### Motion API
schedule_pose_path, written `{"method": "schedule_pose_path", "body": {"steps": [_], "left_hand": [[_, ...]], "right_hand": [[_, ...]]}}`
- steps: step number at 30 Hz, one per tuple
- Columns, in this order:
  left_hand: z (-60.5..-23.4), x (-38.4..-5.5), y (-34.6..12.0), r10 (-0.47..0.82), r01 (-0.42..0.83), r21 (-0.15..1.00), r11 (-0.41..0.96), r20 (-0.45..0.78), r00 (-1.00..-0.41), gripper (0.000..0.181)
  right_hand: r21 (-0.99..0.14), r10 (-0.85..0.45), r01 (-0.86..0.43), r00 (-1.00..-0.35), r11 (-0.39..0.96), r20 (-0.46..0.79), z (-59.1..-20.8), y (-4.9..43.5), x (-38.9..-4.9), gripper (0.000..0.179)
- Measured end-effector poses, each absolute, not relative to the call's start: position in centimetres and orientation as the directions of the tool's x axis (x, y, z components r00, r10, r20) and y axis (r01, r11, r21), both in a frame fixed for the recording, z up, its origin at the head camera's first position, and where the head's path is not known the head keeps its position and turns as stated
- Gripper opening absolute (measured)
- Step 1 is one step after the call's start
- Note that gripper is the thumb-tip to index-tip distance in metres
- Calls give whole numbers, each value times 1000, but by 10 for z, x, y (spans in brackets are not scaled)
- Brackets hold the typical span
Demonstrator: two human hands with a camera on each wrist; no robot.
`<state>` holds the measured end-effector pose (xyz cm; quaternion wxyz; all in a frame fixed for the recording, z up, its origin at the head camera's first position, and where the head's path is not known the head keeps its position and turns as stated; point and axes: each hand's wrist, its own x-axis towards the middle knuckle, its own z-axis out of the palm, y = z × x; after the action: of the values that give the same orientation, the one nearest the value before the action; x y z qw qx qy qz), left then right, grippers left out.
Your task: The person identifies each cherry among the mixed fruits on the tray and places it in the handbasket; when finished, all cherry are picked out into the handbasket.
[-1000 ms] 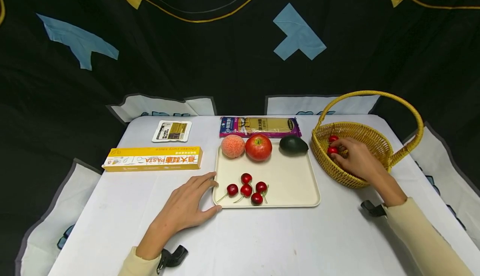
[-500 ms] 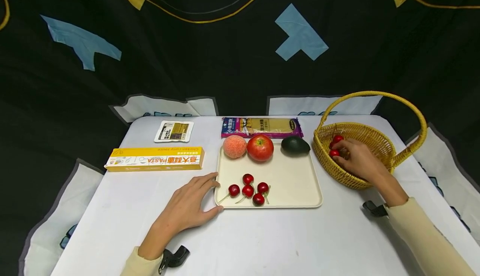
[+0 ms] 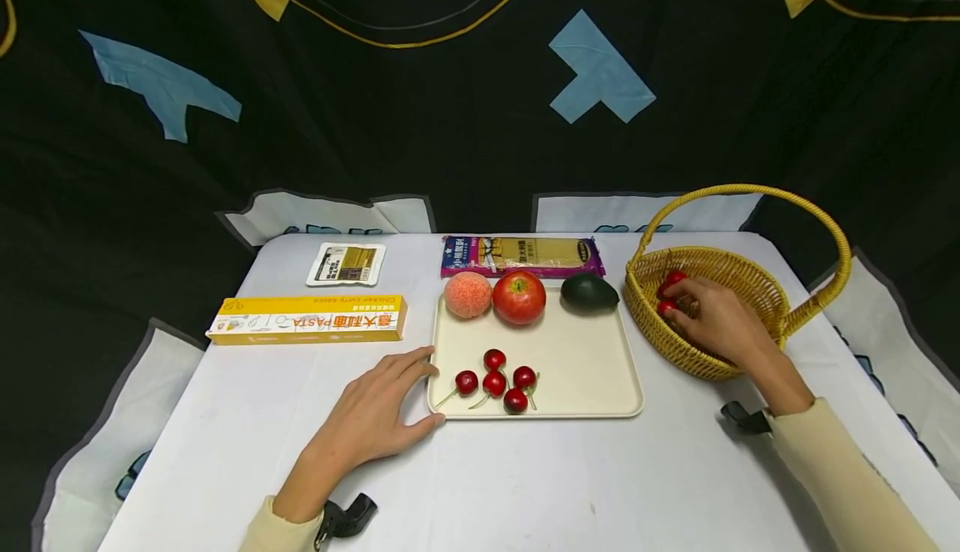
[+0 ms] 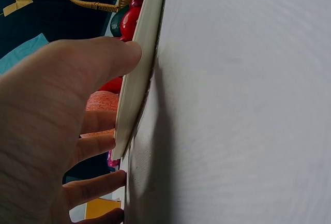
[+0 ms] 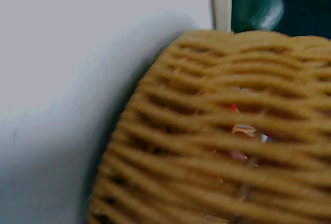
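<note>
My left hand (image 3: pixel 375 406) rests at the left end of the cream tray (image 3: pixel 577 368), its thumb and fingers spread along the rim. In the left wrist view, the thumb (image 4: pixel 111 58) lies against the tray's edge. Several dark red cherries (image 3: pixel 493 383) with stems lie on the tray's near left part. A peach (image 3: pixel 468 295), a red apple (image 3: pixel 519 298) and a dark green avocado (image 3: pixel 589 293) line its far side. My right hand (image 3: pixel 712 323) reaches into the wicker basket (image 3: pixel 675 352), fingertips pinching a red cherry (image 3: pixel 666 308). More red cherries (image 3: pixel 677 277) lie beside it. The basket wall hides this hand in the right wrist view.
Behind the tray lies a purple pasta packet (image 3: pixel 525 257). A yellow pasta box (image 3: pixel 307 319) and a small white sachet (image 3: pixel 347 264) sit at the left. The basket's tall handle (image 3: pixel 832 239) arches over its bowl. A dark curtain (image 3: pixel 420 118) hangs behind the table.
The cherries in the basket have shifted slightly, and another shows between them near the right fingertips. Both hands have stayed nearly still; the head view shifts a little.
</note>
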<state>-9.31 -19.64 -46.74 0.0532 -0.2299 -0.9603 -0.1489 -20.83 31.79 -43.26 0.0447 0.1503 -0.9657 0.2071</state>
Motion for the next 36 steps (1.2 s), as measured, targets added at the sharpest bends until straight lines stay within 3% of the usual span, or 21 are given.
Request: {"method": "schedule_pose_path", "body": {"steps": [12,26,36], "left_hand": [[-470,-94,-196,430,464,258,848,178,-885,61],[-469,-93,-197,426,458,257,851,172,-888,61],[-468,-93,-197,429,465,257,847,186,-884,62]], "right_hand": [[-448,-224,-368,-913,815,342,-420,295,-201,30],[-424,-331,-490,-857,762,395,-401,249,-191,27],[-435,-406,-515,-855,738,322,-406,215,-185,26]]}}
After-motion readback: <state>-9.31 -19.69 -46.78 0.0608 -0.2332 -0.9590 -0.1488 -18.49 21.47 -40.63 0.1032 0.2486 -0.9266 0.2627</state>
